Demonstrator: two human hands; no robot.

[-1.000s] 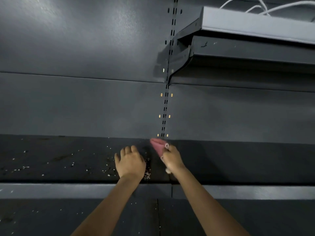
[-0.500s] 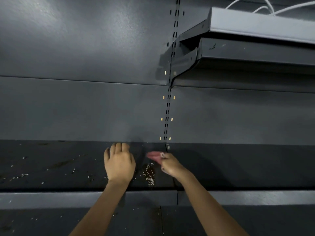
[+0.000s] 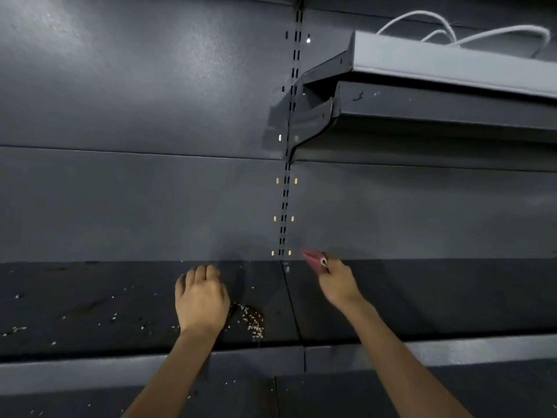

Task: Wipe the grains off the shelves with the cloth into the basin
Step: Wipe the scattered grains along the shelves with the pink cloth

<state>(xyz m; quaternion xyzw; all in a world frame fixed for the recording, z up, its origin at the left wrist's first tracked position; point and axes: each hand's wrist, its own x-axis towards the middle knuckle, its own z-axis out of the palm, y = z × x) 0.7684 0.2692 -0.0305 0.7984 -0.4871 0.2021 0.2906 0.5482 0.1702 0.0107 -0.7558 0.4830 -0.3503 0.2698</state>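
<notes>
Near the dark metal shelf's [image 3: 90, 297] back, right hand [image 3: 337, 285] pinches the soft, light pink cloth [image 3: 313, 258] by one bunched end; left hand [image 3: 202, 300] rests curled, holding nothing, beside loose pale grains [image 3: 253, 322].

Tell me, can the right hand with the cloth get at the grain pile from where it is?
Probably yes. The right hand holds the cloth up-right of the pile, with bare shelf between.

Dark grey metal shelf [image 3: 90, 300] across the lower frame, pale front lip below, small heap of grains [image 3: 252, 321] at lower centre, scattered grains [image 3: 18, 328] at lower left, second shelf [image 3: 452, 64] upper right bearing a white cord [image 3: 452, 28]
</notes>
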